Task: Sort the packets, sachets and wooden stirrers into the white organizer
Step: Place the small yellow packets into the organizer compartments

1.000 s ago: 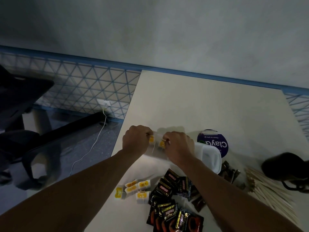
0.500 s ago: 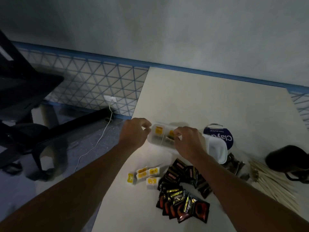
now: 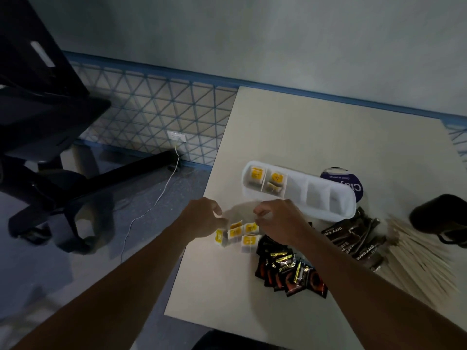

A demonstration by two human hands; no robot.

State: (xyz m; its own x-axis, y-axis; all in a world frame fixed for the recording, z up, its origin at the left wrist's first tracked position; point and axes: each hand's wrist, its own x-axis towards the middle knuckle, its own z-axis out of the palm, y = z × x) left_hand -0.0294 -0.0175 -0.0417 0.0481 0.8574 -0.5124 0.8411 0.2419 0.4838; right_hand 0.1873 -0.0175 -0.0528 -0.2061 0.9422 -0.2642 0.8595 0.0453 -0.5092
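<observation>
We're over the bench (image 3: 303, 127), both grips low at the loose yellow sachets (image 3: 242, 232) near its left edge. The left grip (image 3: 202, 218), fingers curled, sits right beside the leftmost sachet. The right grip (image 3: 275, 221), curled too, hangs over the right-hand ones. It's too blurred, so we cannot tell whether either is clamped on one. Just beyond lies the white organizer (image 3: 295, 190), with stored sachets (image 3: 256, 174) in its two leftmost compartments. Black packets (image 3: 285, 269), brown stick packets (image 3: 353, 238) and wooden stirrers (image 3: 417, 253) lie to the right.
</observation>
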